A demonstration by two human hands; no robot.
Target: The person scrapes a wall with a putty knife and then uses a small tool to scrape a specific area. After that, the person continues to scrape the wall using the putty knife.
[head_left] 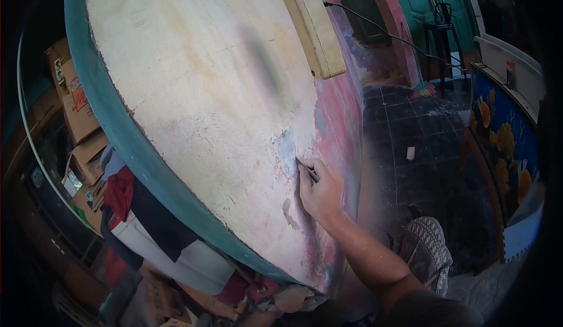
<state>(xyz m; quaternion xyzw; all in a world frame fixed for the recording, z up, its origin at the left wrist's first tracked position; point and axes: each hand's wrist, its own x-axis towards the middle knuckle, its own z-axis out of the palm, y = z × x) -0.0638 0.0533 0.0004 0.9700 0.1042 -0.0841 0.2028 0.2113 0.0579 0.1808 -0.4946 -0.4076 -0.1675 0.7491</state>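
My right hand is closed in a pinch on a small thin dark piece like a scraper blade, whose exact kind I cannot make out. Its fingertips are at the wall, which has worn cream paint. Beside them is a bare pale-blue patch, and pink peeling paint covers the wall's right part. Higher up, a beige box with a black cord is fixed to the wall. My left hand is out of view.
Left of the wall's teal edge are cardboard boxes and hanging clothes. To the right, a small white block lies on dark floor tiles. A black stool stands near green doors, and a painted blue panel is at far right.
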